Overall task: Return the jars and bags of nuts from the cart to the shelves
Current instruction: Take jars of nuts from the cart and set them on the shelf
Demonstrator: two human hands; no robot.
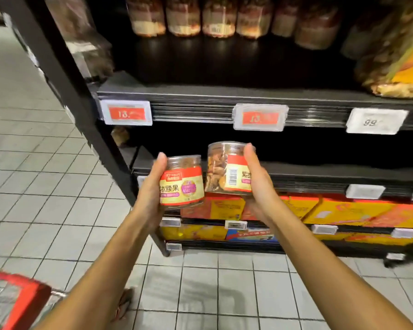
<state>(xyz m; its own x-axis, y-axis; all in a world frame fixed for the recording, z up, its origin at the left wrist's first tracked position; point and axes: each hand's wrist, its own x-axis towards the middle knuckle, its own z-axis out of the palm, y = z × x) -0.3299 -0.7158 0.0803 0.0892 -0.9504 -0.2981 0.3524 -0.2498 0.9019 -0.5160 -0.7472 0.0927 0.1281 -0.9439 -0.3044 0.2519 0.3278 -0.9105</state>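
Observation:
My left hand (150,186) grips a clear jar of nuts (183,181) with a red and cream label, held upright. My right hand (256,179) grips a second clear jar (227,172), its barcode side turned toward me. Both jars are raised side by side in front of the black shelf unit, level with a dark middle shelf (320,173). The shelf above (200,91) carries a row of similar jars (184,17) at its back. A corner of the red cart (12,296) shows at the lower left.
A bag of nuts (396,55) lies at the right of the upper shelf. Price tags (126,113) line the shelf edges. Orange and yellow boxes (332,210) fill the lower shelves. The black upright post (81,108) stands left of the jars. Tiled floor (34,175) extends to the left.

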